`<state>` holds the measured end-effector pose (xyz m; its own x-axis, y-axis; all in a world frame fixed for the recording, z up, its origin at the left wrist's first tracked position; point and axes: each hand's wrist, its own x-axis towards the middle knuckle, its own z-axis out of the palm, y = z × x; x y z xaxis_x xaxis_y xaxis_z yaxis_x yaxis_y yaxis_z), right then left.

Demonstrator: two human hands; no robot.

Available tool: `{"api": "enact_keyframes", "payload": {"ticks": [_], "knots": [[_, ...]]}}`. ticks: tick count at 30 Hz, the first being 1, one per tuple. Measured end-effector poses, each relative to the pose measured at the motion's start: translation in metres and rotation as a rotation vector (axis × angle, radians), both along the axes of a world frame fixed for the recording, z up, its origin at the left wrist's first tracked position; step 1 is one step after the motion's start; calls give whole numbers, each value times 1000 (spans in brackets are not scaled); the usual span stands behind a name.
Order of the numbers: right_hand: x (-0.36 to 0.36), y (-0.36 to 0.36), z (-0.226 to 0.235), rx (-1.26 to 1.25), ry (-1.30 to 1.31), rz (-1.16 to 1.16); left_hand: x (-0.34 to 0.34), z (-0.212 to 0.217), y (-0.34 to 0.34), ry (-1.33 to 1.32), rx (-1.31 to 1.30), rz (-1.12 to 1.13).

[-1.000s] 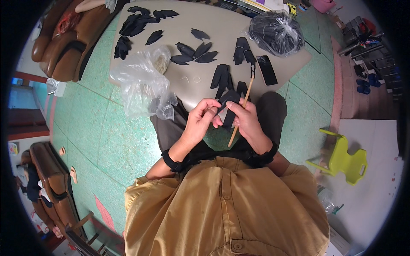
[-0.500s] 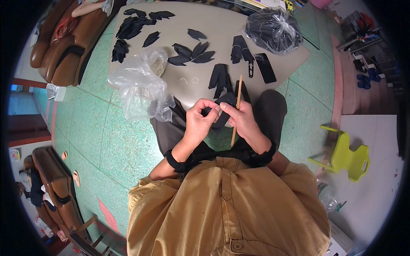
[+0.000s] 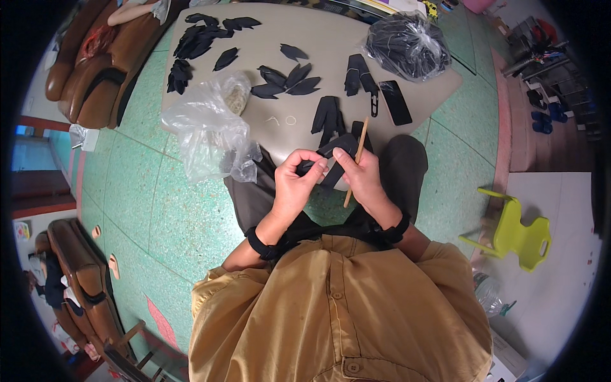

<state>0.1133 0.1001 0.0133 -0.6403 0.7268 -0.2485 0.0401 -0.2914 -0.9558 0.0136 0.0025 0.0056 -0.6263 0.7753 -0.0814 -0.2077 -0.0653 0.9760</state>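
Green speckled floor (image 3: 159, 213) spreads under a beige surface (image 3: 331, 38), where a person in a tan shirt (image 3: 273, 312) sits working. Closest to the body, just past the near edge of the surface and above the lap, a folded black strip (image 3: 331, 176) is held between two bare hands. The left hand (image 3: 294, 188) has its grip pinched together, thumb against finger, on one side of the strip. The right hand (image 3: 363, 178) has its grip clamped on the other side, thumb on top, and a thin wooden stick (image 3: 363, 135) slants through the same hand. Just beyond lie a bundle of black strips (image 3: 328, 114) and, to their left, a small pale loop (image 3: 291, 121). Further right are a second black bundle (image 3: 361, 74) with a pale band around it, a dark phone (image 3: 395, 103) and a clear bag packed with black pieces (image 3: 407, 48). Leaf-shaped black pieces (image 3: 299, 77) lie near the middle, with a darker heap (image 3: 194, 41) at the far left. A crumpled clear bag (image 3: 207, 124) hangs over the left edge. Around the room stand a brown sofa (image 3: 102, 79) at upper left and a lime-green chair (image 3: 522, 237) at right.
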Motion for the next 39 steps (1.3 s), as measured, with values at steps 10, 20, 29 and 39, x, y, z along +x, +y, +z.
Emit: {"api": "enact_keyframes", "payload": {"ticks": [10, 20, 29, 39], "knots": [[2, 0, -10, -273, 225, 11, 3, 0, 3, 43, 26, 54], [3, 4, -11, -248, 158, 10, 2, -7, 4, -41, 15, 17], [0, -6, -12, -155, 124, 57, 5, -16, 4, 1, 2, 89], [-2, 0, -13, -159, 120, -120, -3, -12, -6, -317, 40, -5]]}}
